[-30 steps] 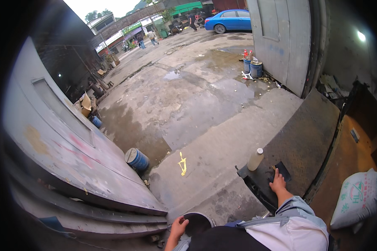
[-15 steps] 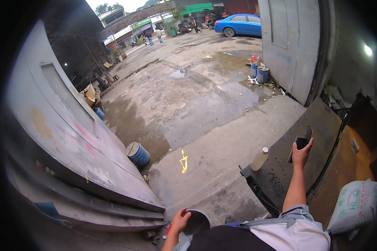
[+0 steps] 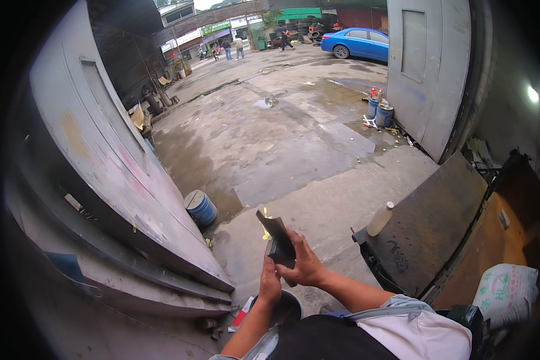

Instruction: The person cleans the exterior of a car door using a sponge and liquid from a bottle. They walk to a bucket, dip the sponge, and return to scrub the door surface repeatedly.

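In front of my body my right hand (image 3: 306, 263) grips a dark rectangular block with a stiff dark sheet (image 3: 284, 243) against it, which looks like sandpaper on a sanding block. Part of the sheet sticks up past my fingers. My left hand (image 3: 270, 281) closes on the lower left side of the same piece, its fingers partly hidden. Below both hands is a round bucket (image 3: 287, 309) with a dark inside, partly covered by my forearm and clothing.
A capped bottle of cloudy liquid (image 3: 379, 221) stands on a dark worn panel (image 3: 426, 210) at right. Beyond it leans a brown panel (image 3: 492, 240) near a white sack (image 3: 505, 294). A blue drum (image 3: 200, 207) stands by the left door (image 3: 108, 162). A blue car (image 3: 357, 44) is far off.
My right hand has brought the dark block and sheet from over the panel at right to the middle. My left hand has risen from the bucket and met it there.
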Tool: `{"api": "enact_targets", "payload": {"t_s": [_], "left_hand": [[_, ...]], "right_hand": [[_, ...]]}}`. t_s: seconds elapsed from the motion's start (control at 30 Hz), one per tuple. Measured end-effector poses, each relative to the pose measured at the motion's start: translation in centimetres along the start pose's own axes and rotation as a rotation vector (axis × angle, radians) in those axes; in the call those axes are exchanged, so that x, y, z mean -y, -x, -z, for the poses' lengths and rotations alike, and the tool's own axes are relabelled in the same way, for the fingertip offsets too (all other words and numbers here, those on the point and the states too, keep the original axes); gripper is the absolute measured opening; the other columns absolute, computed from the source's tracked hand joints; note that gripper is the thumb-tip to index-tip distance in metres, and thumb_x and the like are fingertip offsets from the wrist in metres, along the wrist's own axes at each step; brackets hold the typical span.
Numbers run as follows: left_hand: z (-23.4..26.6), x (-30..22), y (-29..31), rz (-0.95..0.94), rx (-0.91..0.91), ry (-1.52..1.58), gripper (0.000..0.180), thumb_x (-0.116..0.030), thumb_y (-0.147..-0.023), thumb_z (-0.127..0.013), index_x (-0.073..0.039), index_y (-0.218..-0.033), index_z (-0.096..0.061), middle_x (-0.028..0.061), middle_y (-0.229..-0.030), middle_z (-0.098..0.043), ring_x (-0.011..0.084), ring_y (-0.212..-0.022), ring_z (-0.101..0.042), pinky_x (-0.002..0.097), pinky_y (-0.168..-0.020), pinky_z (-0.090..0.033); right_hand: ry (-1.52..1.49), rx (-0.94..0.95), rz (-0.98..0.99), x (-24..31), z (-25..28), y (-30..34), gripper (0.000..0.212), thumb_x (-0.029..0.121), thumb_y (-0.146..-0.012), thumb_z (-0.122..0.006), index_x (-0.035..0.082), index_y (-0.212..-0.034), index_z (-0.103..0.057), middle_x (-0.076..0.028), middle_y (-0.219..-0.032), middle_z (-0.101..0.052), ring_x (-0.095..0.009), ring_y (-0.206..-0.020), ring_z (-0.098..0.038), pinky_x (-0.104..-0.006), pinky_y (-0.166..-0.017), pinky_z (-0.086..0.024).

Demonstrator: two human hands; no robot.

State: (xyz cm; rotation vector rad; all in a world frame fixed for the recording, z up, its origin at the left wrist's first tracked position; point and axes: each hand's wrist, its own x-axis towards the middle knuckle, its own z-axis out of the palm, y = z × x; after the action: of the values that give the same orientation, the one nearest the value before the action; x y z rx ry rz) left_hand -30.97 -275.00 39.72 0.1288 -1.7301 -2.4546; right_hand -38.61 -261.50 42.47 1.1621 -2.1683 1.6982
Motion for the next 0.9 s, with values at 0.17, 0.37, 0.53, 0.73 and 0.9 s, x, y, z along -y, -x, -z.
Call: {"api": "enact_targets", "payload": {"t_s": [0.17,0.37,0.53,0.73,0.9], "left_hand": [[1.8,-0.4,2.3,-0.015,-0.064,0.223,0.071,-0.058,-0.107,-0.025,-0.003,-0.151,-0.037,0.0098,-0.148,-0.05,0.0221,-0.134,-0.049,0.0364,-0.113,-0.038],[4.1,-1.5,4.1,-0.01,-0.042,0.366,0.074,-0.066,-0.103,-0.027,-0.013,-0.155,-0.031,0.0075,-0.147,-0.051,0.0224,-0.134,-0.05,0.038,-0.111,-0.041],[5.7,-2.4,4.6,0.014,-0.078,0.318,0.08,-0.072,-0.1,-0.032,-0.016,-0.157,-0.028,0.0083,-0.149,-0.048,0.0259,-0.134,-0.05,0.0472,-0.106,-0.045],[7.7,-3.6,3.4,0.132,-0.165,0.334,0.075,-0.07,-0.101,-0.031,-0.015,-0.151,-0.036,0.0118,-0.141,-0.053,0.0289,-0.126,-0.055,0.0498,-0.103,-0.047],[8.5,-4.0,2.5,0.117,-0.023,0.459,0.078,-0.073,-0.099,-0.031,-0.011,-0.143,-0.048,0.013,-0.137,-0.059,0.0291,-0.128,-0.056,0.0473,-0.109,-0.043]], "right_hand": [[-0.128,0.106,-0.038,0.5,-5.1,1.0,0.102,0.023,-0.083,-0.079,0.007,-0.159,-0.012,-0.028,-0.145,-0.047,-0.045,-0.13,-0.051,-0.0464,-0.106,-0.045],[-0.048,0.206,0.019,2.0,-6.6,0.0,0.104,0.028,-0.086,-0.078,0.011,-0.161,-0.007,-0.025,-0.144,-0.052,-0.047,-0.122,-0.057,-0.0472,-0.102,-0.048],[-0.115,0.258,-0.047,1.7,-7.2,-0.2,0.092,0.018,-0.092,-0.064,0.009,-0.16,-0.003,-0.027,-0.135,-0.057,-0.049,-0.11,-0.062,-0.0491,-0.095,-0.05],[-0.209,0.311,-0.096,2.5,-6.9,-0.2,0.082,0.015,-0.096,-0.053,0.005,-0.159,-0.003,-0.027,-0.119,-0.064,-0.049,-0.102,-0.064,-0.0489,-0.091,-0.051],[-0.344,0.306,-0.132,0.6,-7.8,0.3,0.083,0.018,-0.098,-0.057,0.009,-0.161,-0.004,-0.024,-0.119,-0.064,-0.041,-0.11,-0.064,-0.0437,-0.099,-0.047]]}}
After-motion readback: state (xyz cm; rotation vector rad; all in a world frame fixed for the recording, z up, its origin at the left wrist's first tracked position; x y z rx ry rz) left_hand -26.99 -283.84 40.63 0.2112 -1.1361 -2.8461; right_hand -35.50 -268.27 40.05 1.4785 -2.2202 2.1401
